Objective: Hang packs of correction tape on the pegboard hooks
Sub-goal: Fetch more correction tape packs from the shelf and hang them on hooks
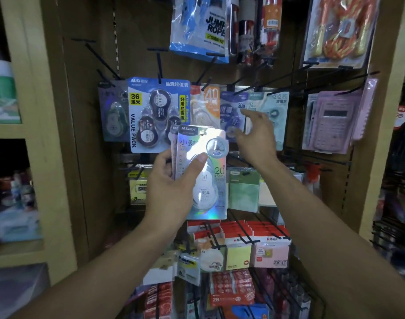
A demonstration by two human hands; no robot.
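Note:
My left hand (174,187) grips a small stack of holographic correction tape packs (208,176), thumb across the front pack, held upright before the brown pegboard (137,54). My right hand (256,137) is raised with its fingers apart, holding nothing, in front of the blue 30m pack (231,107) and the pale 24m pack (254,104) on the hook row. On that row also hang a blue value pack (155,111), a dim pack at the far left (114,111), an orange pack (208,102) and a light teal pack (277,107). Black hooks (102,61) jut out above.
Jump rope packs (201,26) hang above. Pink calculators (333,120) hang at right. Sticky note packs (243,189) and red-topped packs (254,240) fill the lower hooks. A wooden shelf unit (44,134) with blurred goods stands at left.

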